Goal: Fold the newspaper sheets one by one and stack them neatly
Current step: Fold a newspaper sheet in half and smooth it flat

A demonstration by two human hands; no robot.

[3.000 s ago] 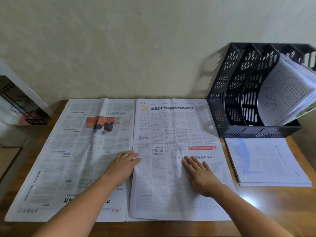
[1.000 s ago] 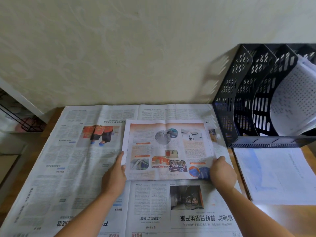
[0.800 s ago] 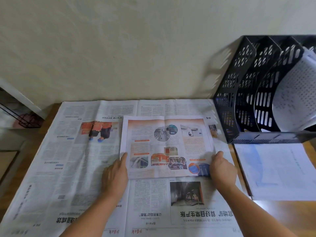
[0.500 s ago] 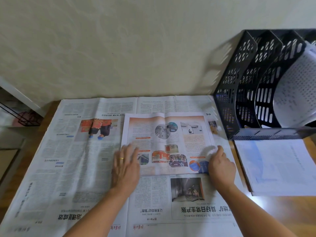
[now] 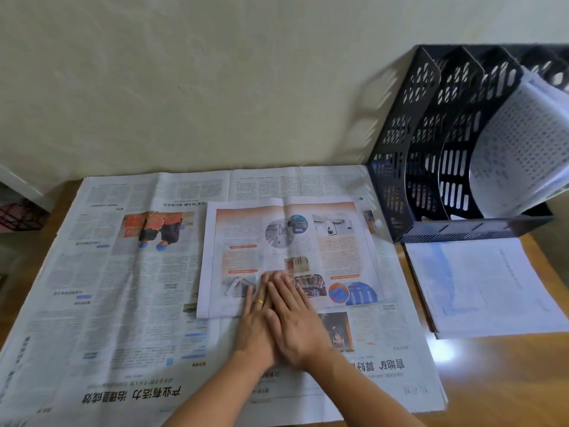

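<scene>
We press both our hands flat, fingers straight and gripping nothing, on the near edge of the folded newspaper sheet point(image 5: 289, 257): our right hand point(image 5: 297, 322) lies partly over our left hand point(image 5: 257, 326), which wears a gold ring point(image 5: 260, 301). Under our hands and the folded sheet, open newspaper sheets point(image 5: 123, 303) spread across the wooden table point(image 5: 505, 380). To the right of our hands lies a stack of white papers point(image 5: 486, 285), and beyond it stands a black file rack point(image 5: 431, 143) holding curled printed pages point(image 5: 520, 155).
</scene>
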